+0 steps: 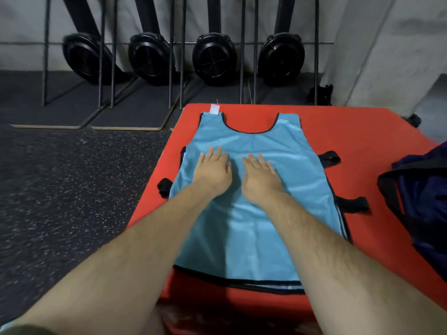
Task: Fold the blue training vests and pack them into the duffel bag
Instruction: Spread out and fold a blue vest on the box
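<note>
A light blue training vest (285,146) with black trim lies spread flat on a red mat (350,131), neck opening away from me. A white label sticks out at its far left shoulder. My left hand (214,169) rests flat on the vest's upper middle, fingers straight. My right hand (261,174) lies flat beside it, also palm down on the cloth. A dark navy duffel bag (420,197) with black straps sits at the mat's right edge, partly out of frame.
Black strap loops (330,158) stick out of the mat's sides. Beyond the mat stand several black fan-wheel machines (212,59) in metal racks against a grey wall. Dark speckled rubber floor (72,189) lies to the left.
</note>
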`<move>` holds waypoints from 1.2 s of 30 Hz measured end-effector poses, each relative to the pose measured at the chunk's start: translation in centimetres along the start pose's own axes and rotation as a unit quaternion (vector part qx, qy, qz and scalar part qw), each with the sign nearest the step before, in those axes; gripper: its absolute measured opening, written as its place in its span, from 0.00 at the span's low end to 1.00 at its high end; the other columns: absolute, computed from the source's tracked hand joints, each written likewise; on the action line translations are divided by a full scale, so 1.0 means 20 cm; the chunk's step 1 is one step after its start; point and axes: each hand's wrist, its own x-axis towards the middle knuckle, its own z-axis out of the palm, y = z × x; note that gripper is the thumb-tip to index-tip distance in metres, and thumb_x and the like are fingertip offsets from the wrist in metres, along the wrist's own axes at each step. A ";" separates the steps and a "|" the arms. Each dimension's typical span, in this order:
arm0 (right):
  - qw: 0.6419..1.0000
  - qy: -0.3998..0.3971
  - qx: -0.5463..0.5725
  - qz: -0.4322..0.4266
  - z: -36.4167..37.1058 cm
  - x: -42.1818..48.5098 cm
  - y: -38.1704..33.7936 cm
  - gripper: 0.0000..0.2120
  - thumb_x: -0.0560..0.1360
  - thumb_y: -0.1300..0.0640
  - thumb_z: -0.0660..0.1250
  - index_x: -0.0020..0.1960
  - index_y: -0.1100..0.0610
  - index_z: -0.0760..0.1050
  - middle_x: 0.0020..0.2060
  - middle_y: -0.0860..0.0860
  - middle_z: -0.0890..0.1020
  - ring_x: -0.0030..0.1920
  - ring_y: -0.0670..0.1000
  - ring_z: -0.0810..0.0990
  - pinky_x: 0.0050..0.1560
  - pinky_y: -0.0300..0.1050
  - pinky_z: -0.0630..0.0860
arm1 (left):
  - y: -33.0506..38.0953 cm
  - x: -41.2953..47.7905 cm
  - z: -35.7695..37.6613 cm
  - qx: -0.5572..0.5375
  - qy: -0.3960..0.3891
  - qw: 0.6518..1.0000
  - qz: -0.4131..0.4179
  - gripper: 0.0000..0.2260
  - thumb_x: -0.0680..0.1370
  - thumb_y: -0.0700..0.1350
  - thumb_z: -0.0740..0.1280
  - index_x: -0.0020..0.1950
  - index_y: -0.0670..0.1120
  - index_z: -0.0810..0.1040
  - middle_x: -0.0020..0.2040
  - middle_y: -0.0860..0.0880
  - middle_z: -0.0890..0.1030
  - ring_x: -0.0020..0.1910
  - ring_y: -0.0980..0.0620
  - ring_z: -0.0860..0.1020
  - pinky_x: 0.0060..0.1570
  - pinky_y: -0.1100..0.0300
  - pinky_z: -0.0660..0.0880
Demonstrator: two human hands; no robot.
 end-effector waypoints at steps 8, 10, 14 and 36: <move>0.995 -0.013 0.093 -0.031 0.07 0.10 -0.35 0.29 0.81 0.62 0.52 0.82 0.56 0.51 0.82 0.50 0.51 0.81 0.50 0.46 0.80 0.47 0.44 | -0.19 -0.02 -0.04 -0.082 -0.095 0.992 0.004 0.26 0.84 0.47 0.57 0.81 0.42 0.55 0.81 0.44 0.54 0.80 0.45 0.51 0.77 0.49 0.49; 0.992 -0.010 0.122 -0.037 0.05 0.16 -0.40 0.31 0.79 0.65 0.53 0.81 0.57 0.52 0.82 0.52 0.51 0.81 0.51 0.47 0.80 0.48 0.46 | -0.23 -0.02 -0.10 -0.185 -0.027 0.982 -0.002 0.21 0.81 0.41 0.61 0.74 0.38 0.67 0.75 0.39 0.67 0.75 0.40 0.65 0.72 0.50 0.61; 0.988 -0.027 0.134 -0.069 0.08 0.24 -0.50 0.30 0.81 0.64 0.52 0.82 0.57 0.50 0.82 0.51 0.50 0.81 0.51 0.46 0.80 0.48 0.47 | -0.41 0.01 -0.19 -0.131 0.162 0.978 -0.028 0.20 0.72 0.39 0.58 0.61 0.41 0.80 0.60 0.43 0.80 0.61 0.40 0.76 0.59 0.51 0.70; 0.995 -0.049 0.033 -0.081 0.25 0.25 -0.56 0.28 0.83 0.39 0.47 0.81 0.44 0.52 0.82 0.48 0.49 0.81 0.50 0.43 0.80 0.49 0.42 | -0.76 0.07 -0.19 -0.068 0.153 0.967 -0.190 0.13 0.76 0.43 0.67 0.61 0.47 0.74 0.62 0.43 0.70 0.59 0.39 0.72 0.58 0.46 0.69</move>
